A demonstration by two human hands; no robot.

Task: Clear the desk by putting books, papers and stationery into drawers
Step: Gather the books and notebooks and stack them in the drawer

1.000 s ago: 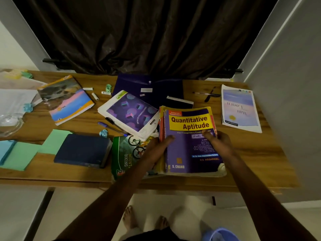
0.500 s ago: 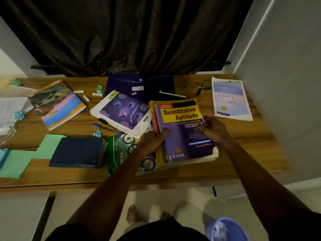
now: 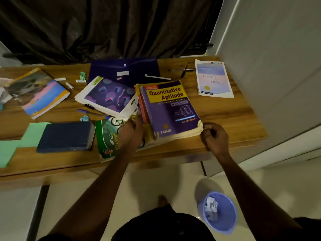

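Our left hand point(image 3: 132, 131) lies with its fingers fairly straight against the spine side of the thick purple-and-yellow paperback textbook point(image 3: 170, 108), at about eight o'clock from its cover, touching but clasping nothing. Our right hand point(image 3: 215, 138) is curled at the book's four o'clock corner. We cannot tell whether it pinches the worn page edges or only sits just beside them.

The textbook tops a small pile of orange- and yellow-spined books point(image 3: 142, 101) on the brown wooden desk point(image 3: 234, 119), near its front edge (no drawer is in view).

To lift well, we judge both hands should slide under the lowest book from opposite sides and squeeze inward, so the slimmer ones do not slip out. The glossy green magazine point(image 3: 106, 141) tucked under at nine o'clock may drag along.

The cover reads "Quantitative Aptitude", "Fully Solved", "R.S. Aggarwal" and "S. Chand". The magazine reads "Mountain Biking", and the white-bordered purple notebook point(image 3: 107, 97) at ten o'clock reads "Infinite Perspectives".
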